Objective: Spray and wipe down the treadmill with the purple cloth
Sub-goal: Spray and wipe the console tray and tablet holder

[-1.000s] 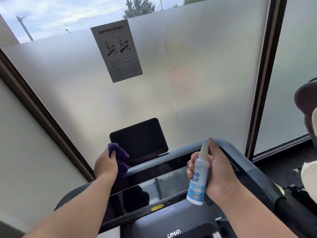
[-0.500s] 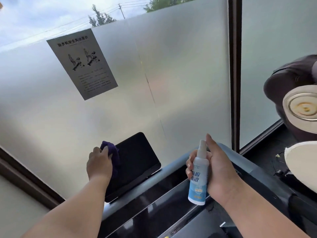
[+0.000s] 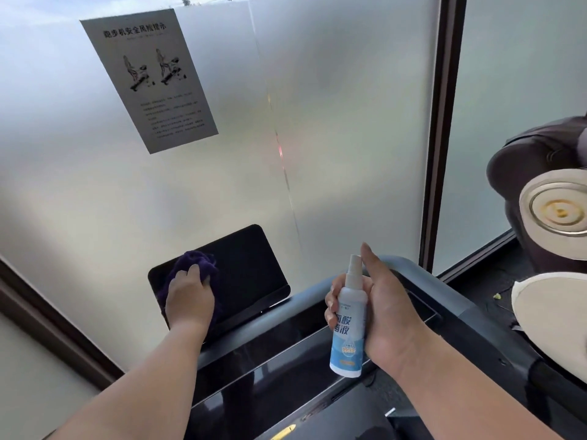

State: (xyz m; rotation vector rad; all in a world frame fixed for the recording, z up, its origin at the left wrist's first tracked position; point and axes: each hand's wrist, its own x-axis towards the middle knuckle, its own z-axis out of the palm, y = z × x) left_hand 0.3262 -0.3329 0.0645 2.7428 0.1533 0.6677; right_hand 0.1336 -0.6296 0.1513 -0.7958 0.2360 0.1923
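The treadmill's black screen [image 3: 247, 271] stands upright at the lower middle, above the glossy console panel [image 3: 270, 369]. My left hand [image 3: 189, 300] grips the bunched purple cloth [image 3: 195, 260] and presses it on the screen's left part. My right hand [image 3: 384, 315] holds a white and blue spray bottle [image 3: 347, 331] upright over the console, with the forefinger raised beside the nozzle. The treadmill's grey handrail [image 3: 409, 271] curves behind that hand.
A frosted window [image 3: 333, 138] fills the back, with a printed safety notice [image 3: 149, 77] stuck on it and a dark frame post [image 3: 441, 131] to the right. A brown and cream massage chair [image 3: 552, 217] stands at the right edge.
My left hand has moved the cloth from the screen's left edge onto its face. The view has swung so the screen sits more central. The bottle hand has stayed put.
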